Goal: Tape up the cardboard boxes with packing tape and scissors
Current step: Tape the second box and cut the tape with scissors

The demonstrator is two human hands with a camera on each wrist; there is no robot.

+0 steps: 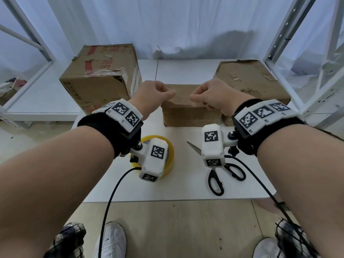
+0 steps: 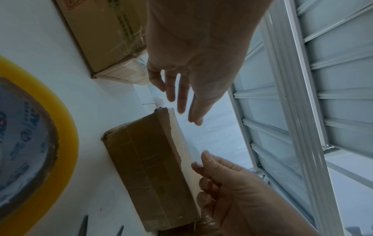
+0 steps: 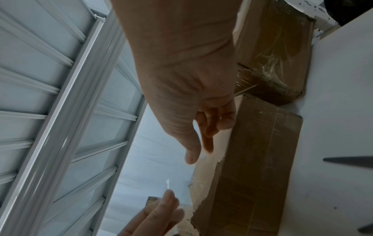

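A small brown cardboard box (image 1: 189, 114) (image 2: 153, 159) (image 3: 258, 159) lies in the middle of the white table (image 1: 186, 187). Both hands hover just over its top near edge, thumbs pointing at each other. My left hand (image 1: 167, 92) (image 2: 181, 103) has relaxed, nearly straight fingers and holds nothing I can see. My right hand (image 1: 197, 99) (image 3: 199, 146) has loosely curled fingers, also with nothing visible in them. A pale shiny strip runs along the box's top edge. The yellow tape roll (image 1: 172, 151) (image 2: 66, 143) and the black-handled scissors (image 1: 216, 181) lie nearer me, untouched.
A large taped box (image 1: 100, 77) (image 2: 105, 32) stands at the back left. A flat, worn box (image 1: 251, 81) (image 3: 278, 55) lies at the back right, against the small one. White metal shelving frames (image 1: 297, 53) flank the table; a white curtain hangs behind.
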